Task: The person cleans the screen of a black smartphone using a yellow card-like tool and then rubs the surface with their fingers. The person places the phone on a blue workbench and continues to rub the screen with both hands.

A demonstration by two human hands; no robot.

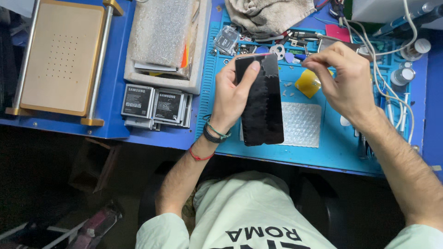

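My left hand (233, 92) grips a black phone (262, 103) by its left edge, thumb pressed on the dark glass near the top. The phone is held upright above a blue work mat (332, 143), screen facing up. My right hand (344, 76) hovers to the right of the phone's top corner, fingertips pinched together; whether anything small sits between them I cannot tell. A yellow pick-shaped piece (308, 83) lies on the mat just below those fingers.
A bubble-wrap square (302, 124) lies on the mat under the phone. Stacked phone batteries (156, 107) sit left of the mat, by a foam tray (164, 41) and a gold-plate machine (60, 57). Cloth (270, 14), small tools, bottles (406, 69) and white cables (383, 78) crowd the back.
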